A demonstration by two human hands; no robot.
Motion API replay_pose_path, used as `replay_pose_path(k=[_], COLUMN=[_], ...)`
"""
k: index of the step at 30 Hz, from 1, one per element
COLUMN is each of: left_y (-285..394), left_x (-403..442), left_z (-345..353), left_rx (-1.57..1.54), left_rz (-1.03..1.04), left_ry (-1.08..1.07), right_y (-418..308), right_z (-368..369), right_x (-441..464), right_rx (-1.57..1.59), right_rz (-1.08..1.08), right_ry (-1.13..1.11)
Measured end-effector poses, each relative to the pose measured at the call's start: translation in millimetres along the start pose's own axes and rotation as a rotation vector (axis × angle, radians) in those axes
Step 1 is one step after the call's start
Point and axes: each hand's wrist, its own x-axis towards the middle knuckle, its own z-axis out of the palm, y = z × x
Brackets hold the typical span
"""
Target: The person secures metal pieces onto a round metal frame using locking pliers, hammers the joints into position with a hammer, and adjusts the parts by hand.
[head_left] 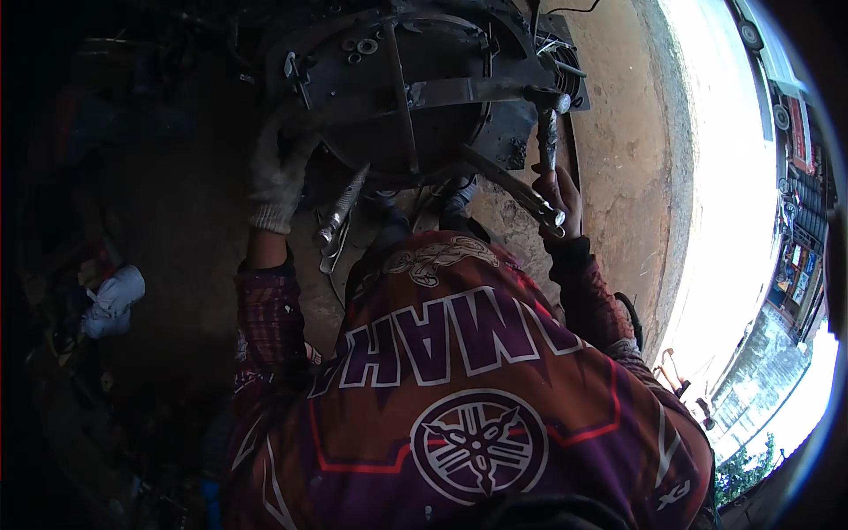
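My right hand [563, 205], bare, is wrapped around the handle of a hammer [548, 146], whose head points up at the right side of a dark round metal frame [353, 132]. A flat metal bar [459, 92] crosses this frame, and a thin rod [402, 106] runs over it lengthwise. My left hand [281, 172], in a knitted glove, is at the frame's left edge; its fingers are lost in shadow and blur. Between my hands, a metal tube [343, 208] sticks out from the near edge. Another bar [521, 193] reaches toward my right wrist.
Several metal rings [362, 48] lie on the dark metal surface. Coiled metal [565, 84] sits at its right. Brown ground [623, 168] runs alongside, with bright daylight and parked vehicles beyond. A whitish cloth-like item [115, 299] is at the left, in deep shadow.
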Motion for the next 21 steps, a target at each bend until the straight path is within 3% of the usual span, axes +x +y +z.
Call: replay_pose_path(k=[6,11,21], left_y=[-1,5,6], left_x=[0,3,0], left_z=[0,-2,1], left_rx=[-0.185,-0.009,-0.087], left_rz=[-0.11,0.041,-0.039], left_ry=[-0.019,-0.029,-0.016], right_y=[-13,-14,3], right_z=[4,4,-2], right_x=[1,10,15], right_rx=[-0.063,-0.292,-0.193], right_rz=[-0.023,-0.102,-0.056], right_ry=[-0.03,-0.008,-0.034])
